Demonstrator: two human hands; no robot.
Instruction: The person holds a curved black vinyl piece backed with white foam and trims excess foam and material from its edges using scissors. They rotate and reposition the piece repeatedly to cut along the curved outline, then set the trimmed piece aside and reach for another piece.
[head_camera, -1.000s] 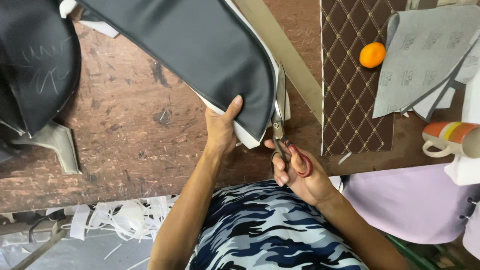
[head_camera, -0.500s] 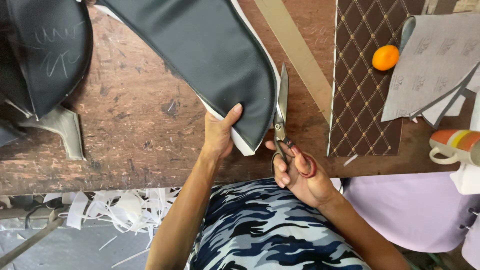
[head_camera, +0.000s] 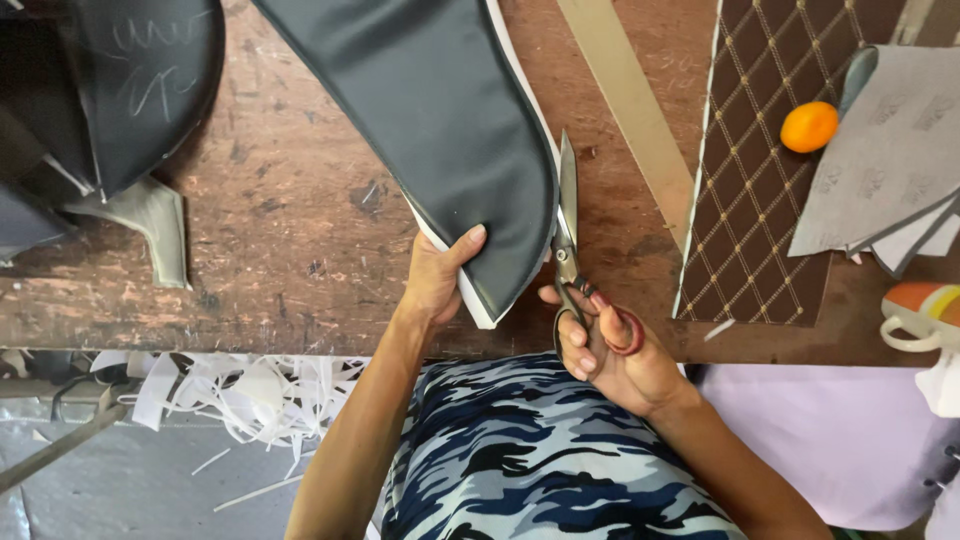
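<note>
A long dark grey leatherette panel (head_camera: 440, 130) with a white foam backing lies across the worn wooden workbench (head_camera: 290, 250). My left hand (head_camera: 438, 275) grips its near rounded end, thumb on top. My right hand (head_camera: 605, 350) holds metal scissors (head_camera: 568, 240) by red-lined handles. The blades point away from me and run along the panel's right edge, close together.
A brown diamond-quilted sheet (head_camera: 770, 170) lies at right with an orange ball (head_camera: 809, 126) and grey cut pieces (head_camera: 890, 150) on it. A tan strip (head_camera: 625, 100) runs diagonally. Dark panels (head_camera: 120, 90) lie at far left. White offcuts (head_camera: 250, 390) litter the floor.
The scissors have moved slightly forward along the panel's right edge. My left hand keeps its grip on the near end.
</note>
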